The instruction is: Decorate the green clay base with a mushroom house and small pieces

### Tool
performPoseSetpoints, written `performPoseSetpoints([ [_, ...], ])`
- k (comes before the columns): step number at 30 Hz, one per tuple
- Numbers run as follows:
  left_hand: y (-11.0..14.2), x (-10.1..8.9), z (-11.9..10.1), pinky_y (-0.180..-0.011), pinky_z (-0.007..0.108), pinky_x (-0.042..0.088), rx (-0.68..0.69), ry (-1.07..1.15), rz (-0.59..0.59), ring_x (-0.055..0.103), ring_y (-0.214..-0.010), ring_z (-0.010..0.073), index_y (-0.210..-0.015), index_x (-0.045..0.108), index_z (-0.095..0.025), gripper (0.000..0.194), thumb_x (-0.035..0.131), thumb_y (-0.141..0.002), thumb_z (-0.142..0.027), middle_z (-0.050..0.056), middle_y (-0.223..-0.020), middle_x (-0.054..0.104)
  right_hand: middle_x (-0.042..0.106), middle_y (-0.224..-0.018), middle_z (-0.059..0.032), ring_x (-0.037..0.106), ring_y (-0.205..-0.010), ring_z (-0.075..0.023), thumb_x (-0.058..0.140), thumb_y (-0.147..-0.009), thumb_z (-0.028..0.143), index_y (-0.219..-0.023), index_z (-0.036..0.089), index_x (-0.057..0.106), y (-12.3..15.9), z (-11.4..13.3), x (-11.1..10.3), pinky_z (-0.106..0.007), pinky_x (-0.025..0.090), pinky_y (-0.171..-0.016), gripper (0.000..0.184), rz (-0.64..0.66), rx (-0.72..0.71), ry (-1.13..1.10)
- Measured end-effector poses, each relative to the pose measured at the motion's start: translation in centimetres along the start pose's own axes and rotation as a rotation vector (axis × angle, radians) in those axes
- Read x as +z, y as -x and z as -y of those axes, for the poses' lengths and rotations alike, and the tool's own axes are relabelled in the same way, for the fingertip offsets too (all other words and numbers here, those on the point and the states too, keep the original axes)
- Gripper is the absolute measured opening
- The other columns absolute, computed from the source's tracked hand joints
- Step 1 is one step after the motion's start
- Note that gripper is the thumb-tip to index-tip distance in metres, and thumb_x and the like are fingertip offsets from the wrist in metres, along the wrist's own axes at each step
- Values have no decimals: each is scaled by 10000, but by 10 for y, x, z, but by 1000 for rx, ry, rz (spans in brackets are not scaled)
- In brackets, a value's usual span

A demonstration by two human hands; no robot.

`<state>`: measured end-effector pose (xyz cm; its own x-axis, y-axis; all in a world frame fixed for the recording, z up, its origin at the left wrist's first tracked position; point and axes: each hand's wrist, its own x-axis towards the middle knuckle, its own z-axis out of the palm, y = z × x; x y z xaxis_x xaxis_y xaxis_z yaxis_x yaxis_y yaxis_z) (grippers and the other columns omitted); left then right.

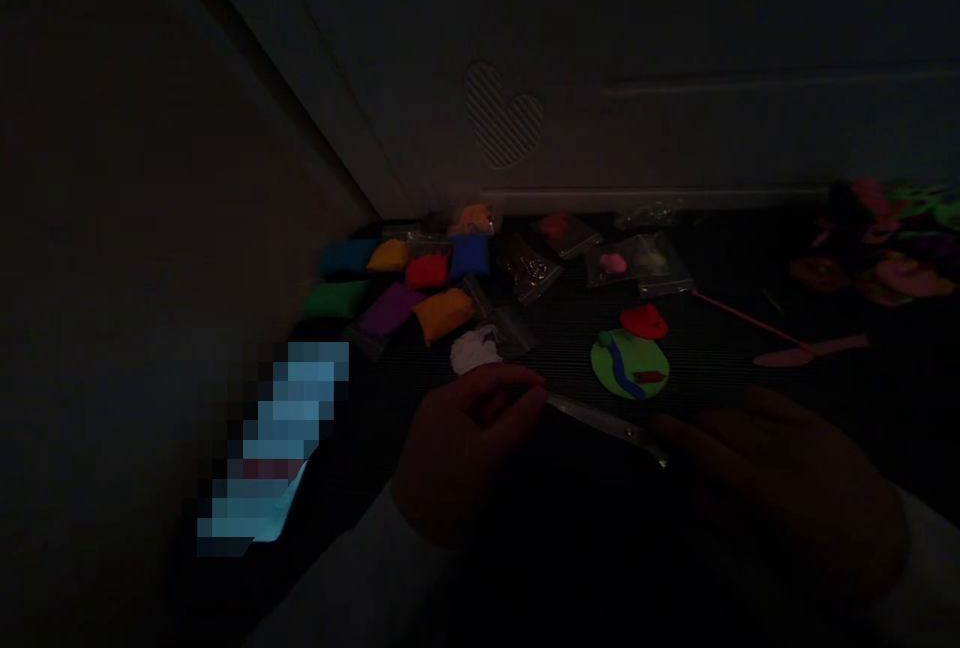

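Observation:
The scene is very dark. My right hand [787, 488] is closed at the handle end of a pair of scissors [596, 416], whose blades point left. Thumb and fingers of my left hand [469, 453] are pinched together right at the blade tips. What sits in that pinch is too small and dim to make out. Just beyond the scissors lies a flat green clay disc [607, 376] carrying a blue wavy strip and a small red piece. A red clay piece [643, 321] touches its far edge. White clay [476, 350] lies behind my left hand.
Several clay packets, among them a purple one [390, 310] and an orange one [444, 314], crowd the back left. Clear bags [664, 264] lie behind the disc. A pink tool [810, 348] rests at right, near colourful clay shapes [911, 276]. A lit, blurred screen [281, 448] is at left.

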<state>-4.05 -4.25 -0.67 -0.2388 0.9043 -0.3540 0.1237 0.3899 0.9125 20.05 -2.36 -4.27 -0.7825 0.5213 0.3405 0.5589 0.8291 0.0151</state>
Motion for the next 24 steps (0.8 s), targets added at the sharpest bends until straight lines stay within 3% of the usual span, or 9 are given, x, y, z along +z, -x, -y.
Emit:
performPoseSetpoints([
  [7, -6, -6, 4, -449, 198, 302, 24, -84, -49, 413, -474, 85, -747, 680, -200, 235, 677, -640, -409, -50, -478, 502, 603, -775, -2, 502, -610, -148, 390, -835, 221, -1099, 236, 490, 8, 0, 1, -318, 318, -643, 282, 35, 134, -104],
  [13, -11, -5, 6, -441, 196, 349, 66, -9, -154, 439, -453, 81, -742, 633, -172, 181, 635, -709, -350, -62, -474, 472, 623, -952, -52, 610, -751, -145, 388, -859, 312, -1172, 209, 394, 60, -14, -8, -247, 456, -589, 329, 193, 405, -222],
  [14, -12, -4, 5, -474, 206, 392, 75, 1, -172, 482, -496, 93, -779, 628, -162, 183, 624, -733, -338, -51, -528, 510, 631, -943, -58, 617, -717, -132, 381, -873, 316, -1178, 194, 379, 71, -17, -12, -219, 457, -541, 328, 217, 453, -225],
  [16, -12, -4, 1, -633, 292, 494, 92, 33, -198, 579, -718, 135, -940, 584, -128, 220, 539, -825, -311, 26, -861, 607, 643, -885, -55, 611, -623, -114, 397, -885, 339, -1153, 177, 404, 90, -23, -22, -195, 447, -473, 313, 262, 528, -215],
  [18, -9, -5, -6, -752, 378, 502, 116, 105, -224, 578, -902, 193, -1074, 538, -137, 288, 517, -842, -306, 71, -1073, 570, 636, -858, -47, 604, -639, -108, 418, -888, 341, -1113, 163, 460, 101, -29, -32, -206, 470, -509, 291, 323, 554, -206],
  [22, 5, -8, -25, -788, 406, 492, 212, 331, -269, 566, -950, 206, -1124, 511, -148, 318, 509, -847, -305, 84, -1126, 547, 561, -973, -61, 561, -834, -121, 474, -871, 357, -1073, 111, 517, 98, -44, -47, -303, 494, -729, 321, 443, 536, -183],
  [24, 15, -7, -34, -791, 404, 491, 269, 444, -283, 565, -949, 199, -1126, 509, -155, 312, 500, -853, -305, 87, -1130, 546, 544, -1015, -68, 548, -882, -135, 477, -871, 342, -1080, 112, 514, 90, -52, -50, -327, 484, -764, 313, 480, 528, -162],
])
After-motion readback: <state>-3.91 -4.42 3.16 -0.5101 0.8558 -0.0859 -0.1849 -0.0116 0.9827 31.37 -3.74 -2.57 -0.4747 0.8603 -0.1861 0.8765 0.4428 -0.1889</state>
